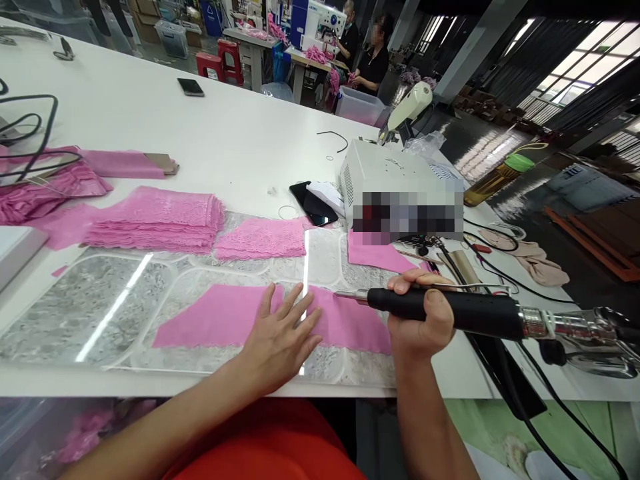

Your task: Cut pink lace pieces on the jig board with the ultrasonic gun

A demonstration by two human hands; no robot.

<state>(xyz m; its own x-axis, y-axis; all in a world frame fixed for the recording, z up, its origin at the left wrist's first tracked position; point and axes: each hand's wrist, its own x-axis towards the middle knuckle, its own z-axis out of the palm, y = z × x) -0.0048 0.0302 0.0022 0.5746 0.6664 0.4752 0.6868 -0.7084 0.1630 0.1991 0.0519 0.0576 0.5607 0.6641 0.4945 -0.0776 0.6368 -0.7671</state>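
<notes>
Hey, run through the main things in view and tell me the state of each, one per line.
Left grip: open, spread over the pink cloth
Right grip: closed around the black-handled tool
Black-handled tool: held roughly level
Pink cloth: flat, partly covered
Larger lace stack: layered
Smaller lace stack: layered, lying flat
Far phone: flat, dark
Bottle: lid on
Red stools: upright

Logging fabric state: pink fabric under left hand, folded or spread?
Spread: the pink fabric lies flat, showing no layered edges like the pink stack beyond.
</notes>
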